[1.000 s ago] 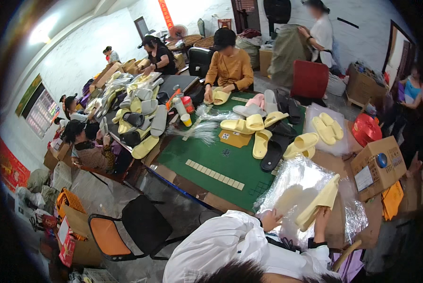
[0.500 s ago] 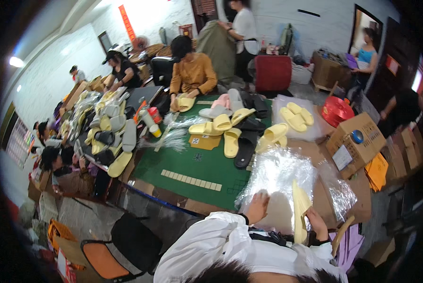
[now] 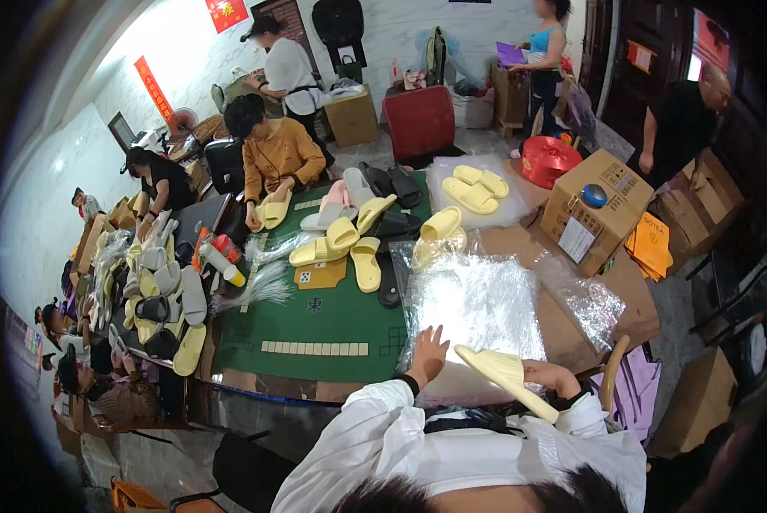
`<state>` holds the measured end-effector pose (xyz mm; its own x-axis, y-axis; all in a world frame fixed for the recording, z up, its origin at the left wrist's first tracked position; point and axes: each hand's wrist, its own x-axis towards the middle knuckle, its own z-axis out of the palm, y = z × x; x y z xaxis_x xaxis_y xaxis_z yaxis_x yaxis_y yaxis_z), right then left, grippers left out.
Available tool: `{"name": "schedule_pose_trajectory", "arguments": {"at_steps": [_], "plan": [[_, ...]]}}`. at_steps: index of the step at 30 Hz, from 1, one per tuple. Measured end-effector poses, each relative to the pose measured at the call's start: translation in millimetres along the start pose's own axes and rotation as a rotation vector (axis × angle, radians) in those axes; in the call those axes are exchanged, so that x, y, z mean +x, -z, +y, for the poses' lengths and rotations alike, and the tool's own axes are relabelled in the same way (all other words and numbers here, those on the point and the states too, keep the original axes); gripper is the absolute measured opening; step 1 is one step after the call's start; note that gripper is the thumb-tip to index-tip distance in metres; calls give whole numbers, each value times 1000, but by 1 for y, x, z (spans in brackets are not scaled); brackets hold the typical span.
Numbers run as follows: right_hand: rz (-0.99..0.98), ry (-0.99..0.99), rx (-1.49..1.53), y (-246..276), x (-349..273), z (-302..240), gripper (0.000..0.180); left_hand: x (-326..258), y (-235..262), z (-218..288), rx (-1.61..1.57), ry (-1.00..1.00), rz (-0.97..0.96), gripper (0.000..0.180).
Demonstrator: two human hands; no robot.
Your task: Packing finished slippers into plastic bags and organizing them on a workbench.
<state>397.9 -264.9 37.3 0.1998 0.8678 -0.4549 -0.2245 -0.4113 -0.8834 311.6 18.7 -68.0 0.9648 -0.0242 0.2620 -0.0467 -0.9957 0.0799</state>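
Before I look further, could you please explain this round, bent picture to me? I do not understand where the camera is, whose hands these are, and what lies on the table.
The camera sits on a person's head and looks down, so the lens bends straight edges. There is no machine. The white sleeves at the bottom belong to that person. The left hand rests flat on a stack of clear plastic bags. The right hand holds a pale yellow slipper above the near edge of that stack. Beyond lies a green table mat with more yellow slippers, some dark ones and a row of small tiles. A cardboard box stands to the right. Other people work around the table; one in an orange-brown top sits opposite, also handling a slipper.
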Motion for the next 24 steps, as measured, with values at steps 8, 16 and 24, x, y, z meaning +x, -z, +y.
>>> {"name": "schedule_pose_trajectory", "arguments": {"at_steps": [8, 16, 24], "plan": [[-21, -16, -102, -8, -1, -10, 46, 16, 4, 1, -850, 447, -79, 29], [262, -9, -602, -25, 18, -31, 44, 25, 46, 5, -526, 121, 116, 34], [637, 166, -741, -13, 37, 4, 27, 30, 67, 6, -639, 34, -6, 40]]}}
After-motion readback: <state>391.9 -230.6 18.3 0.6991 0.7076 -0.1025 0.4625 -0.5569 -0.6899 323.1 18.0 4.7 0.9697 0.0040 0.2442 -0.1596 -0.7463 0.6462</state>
